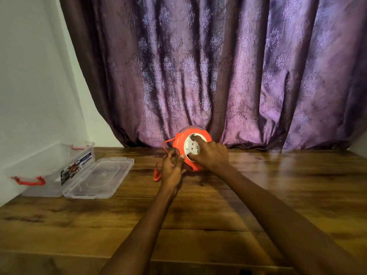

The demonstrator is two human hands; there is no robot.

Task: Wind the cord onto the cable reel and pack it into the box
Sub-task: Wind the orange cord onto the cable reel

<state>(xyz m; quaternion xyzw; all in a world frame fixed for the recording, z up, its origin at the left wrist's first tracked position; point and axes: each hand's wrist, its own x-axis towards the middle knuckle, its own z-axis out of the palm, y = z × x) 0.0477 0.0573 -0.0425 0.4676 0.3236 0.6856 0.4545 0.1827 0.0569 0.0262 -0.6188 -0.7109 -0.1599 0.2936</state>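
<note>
My right hand (210, 155) grips the orange cable reel (179, 141); my left hand (171, 168) pinches its cord (165, 144). At nine o'clock, the box (49, 165) label is unreadable.

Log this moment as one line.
winding | right hand on reel | left hand guiding cord | box open, lid off

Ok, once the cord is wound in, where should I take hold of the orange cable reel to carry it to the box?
Probably by the orange rim of the cable reel, coming from above. It stands on edge on the wooden table with its white socket face turned toward the camera, so the rounded top is free. The right hand covers the face and the left hand pinches the cord on the left.
</note>
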